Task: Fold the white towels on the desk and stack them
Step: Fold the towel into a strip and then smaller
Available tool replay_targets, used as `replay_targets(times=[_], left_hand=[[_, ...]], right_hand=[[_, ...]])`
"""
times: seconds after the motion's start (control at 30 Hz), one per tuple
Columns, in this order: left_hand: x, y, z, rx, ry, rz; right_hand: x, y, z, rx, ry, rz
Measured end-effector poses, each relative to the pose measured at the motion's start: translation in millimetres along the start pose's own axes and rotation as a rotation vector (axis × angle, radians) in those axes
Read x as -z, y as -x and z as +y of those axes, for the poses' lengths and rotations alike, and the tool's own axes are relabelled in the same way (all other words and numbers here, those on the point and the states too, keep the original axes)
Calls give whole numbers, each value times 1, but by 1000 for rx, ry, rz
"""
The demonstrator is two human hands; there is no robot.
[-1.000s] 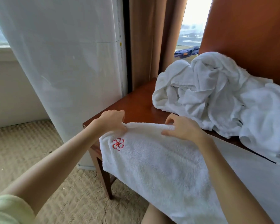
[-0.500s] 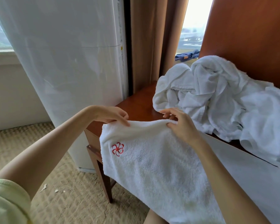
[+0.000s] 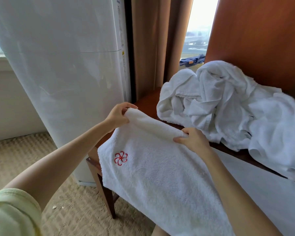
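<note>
Left grip [image 3: 117, 116] and right grip [image 3: 192, 139] each pinch the far edge of the logo towel [image 3: 160, 176], centre frame, held clear of the counter [image 3: 147, 99] (presumably to carry that edge over for a fold). Unfolded pile [image 3: 228, 108] lies upper right.

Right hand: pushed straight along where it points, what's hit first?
Probably the towel heap on the desk, its near-left end; depth is unclear. The right hand grips the logo towel.

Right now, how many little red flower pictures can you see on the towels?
1. The red embroidered flower emblem is near the left edge of the white terry towel being folded. Others may be hidden inside the crumpled white towel pile behind it.
</note>
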State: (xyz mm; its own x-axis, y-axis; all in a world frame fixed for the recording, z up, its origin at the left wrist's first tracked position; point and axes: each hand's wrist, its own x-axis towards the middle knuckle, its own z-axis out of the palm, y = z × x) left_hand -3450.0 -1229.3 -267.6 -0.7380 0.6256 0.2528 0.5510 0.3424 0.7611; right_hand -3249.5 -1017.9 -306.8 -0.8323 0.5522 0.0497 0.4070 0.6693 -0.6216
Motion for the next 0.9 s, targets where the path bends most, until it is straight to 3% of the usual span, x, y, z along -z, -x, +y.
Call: replay_targets(times=[0.17,0.37,0.5,0.6,0.73,0.9], left_hand=[[-18,-17,-16,80,-353,-144],[-47,-38,-28,-2,-529,99],[-57,-58,-39,35,-509,141],[-55,-77,-37,130,-358,157],[-35,-92,-20,394,180,181],[-4,-77,-5,459,383,141]], right_hand=[[-15,-11,11,53,-1,90],[-16,-38,28,334,214,344],[-16,-63,32,470,315,436],[-12,-78,31,508,359,521],[-8,-75,28,517,325,539],[4,-45,5,631,346,605]])
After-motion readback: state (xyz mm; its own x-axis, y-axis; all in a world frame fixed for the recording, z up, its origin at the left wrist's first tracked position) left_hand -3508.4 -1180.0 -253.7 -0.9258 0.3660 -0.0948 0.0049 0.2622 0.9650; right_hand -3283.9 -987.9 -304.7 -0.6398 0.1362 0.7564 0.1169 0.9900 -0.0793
